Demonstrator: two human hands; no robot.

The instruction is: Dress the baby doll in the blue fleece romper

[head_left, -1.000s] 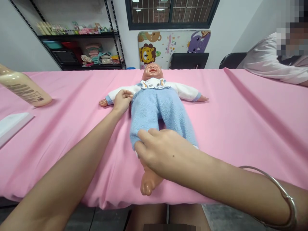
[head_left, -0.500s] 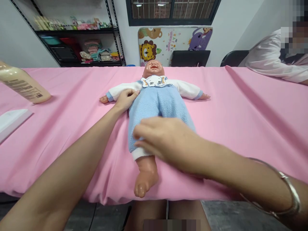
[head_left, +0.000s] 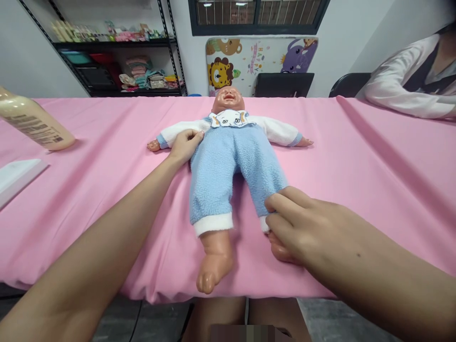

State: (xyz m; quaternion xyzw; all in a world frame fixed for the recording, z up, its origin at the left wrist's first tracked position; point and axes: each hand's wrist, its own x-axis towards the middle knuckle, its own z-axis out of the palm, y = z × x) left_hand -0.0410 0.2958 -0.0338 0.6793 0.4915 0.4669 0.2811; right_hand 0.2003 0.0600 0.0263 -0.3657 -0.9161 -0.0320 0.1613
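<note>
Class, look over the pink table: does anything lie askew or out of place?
Yes. The tan bottle lies tipped on its side at the far left of the pink tablecloth. The doll lies straight on its back.

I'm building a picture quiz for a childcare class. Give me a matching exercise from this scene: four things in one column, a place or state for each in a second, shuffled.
Things:
1. left hand
2. right hand
3. bottle
4. doll's bare foot

Places:
A. lying on its side at the cloth's far left
B. at the doll's white sleeve
C. at the near table edge
D. at the trouser cuff of the doll's other leg

Pairs: 1-B, 2-D, 3-A, 4-C
</note>
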